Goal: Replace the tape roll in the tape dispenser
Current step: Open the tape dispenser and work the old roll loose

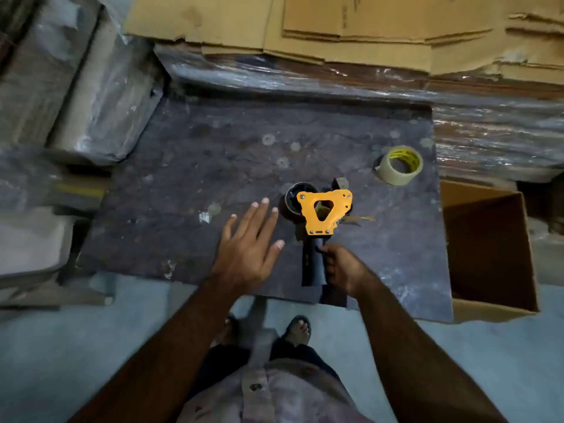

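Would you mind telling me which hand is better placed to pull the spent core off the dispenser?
The left hand: it hovers open beside the dark spent core, while the right hand is busy gripping the orange tape dispenser's black handle.

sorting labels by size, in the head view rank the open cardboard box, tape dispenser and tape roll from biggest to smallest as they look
1. open cardboard box, largest by far
2. tape dispenser, handle included
3. tape roll, smallest
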Available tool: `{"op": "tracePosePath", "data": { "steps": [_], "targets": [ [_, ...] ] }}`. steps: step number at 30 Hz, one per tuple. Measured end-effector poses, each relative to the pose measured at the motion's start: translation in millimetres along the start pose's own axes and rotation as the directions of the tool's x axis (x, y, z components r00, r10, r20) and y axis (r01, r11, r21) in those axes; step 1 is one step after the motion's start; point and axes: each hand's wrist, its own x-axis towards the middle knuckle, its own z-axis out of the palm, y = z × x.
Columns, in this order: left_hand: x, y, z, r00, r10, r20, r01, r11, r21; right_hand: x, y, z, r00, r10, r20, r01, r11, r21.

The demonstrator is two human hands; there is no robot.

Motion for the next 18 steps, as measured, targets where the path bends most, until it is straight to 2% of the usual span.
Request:
{"op": "tracePosePath", "data": {
  "steps": [3, 5, 11, 15, 18],
  "targets": [
    [4.8, 1.4, -1.6, 1.000, -0.001, 0.020, 0.001, 1.000, 0.027, 4.0, -7.9, 9.6, 0.995, 0.014, 0.098, -0.031, 0.983, 0.182],
    [6.7, -0.1, 1.5, 0.999, 0.025, 0.021, -0.026, 0.999, 0.047, 4.7, -14.6, 15.2, 0.995, 0.013, 0.103, -0.038, 0.969, 0.242],
    [11.0, -7.0, 5.9, 0.997, 0.023, 0.068, -0.026, 0.998, 0.050, -1.9, -24.5, 26.2, 1.000, 0.013, 0.011, -0.015, 0.973, 0.231],
    [15.7, -14.9, -2.1, 0.995, -0.001, 0.103, 0.005, 0.999, -0.032, -18.1, -33.6, 32.4, 1.000, -0.029, 0.008, 0.026, 0.976, 0.217],
    [24.0, -23.3, -17.0, 0.995, -0.013, 0.100, 0.023, 0.995, -0.097, -39.5, -43.5, 42.6, 0.996, -0.087, 0.019, 0.079, 0.960, 0.268]
  ]
}}
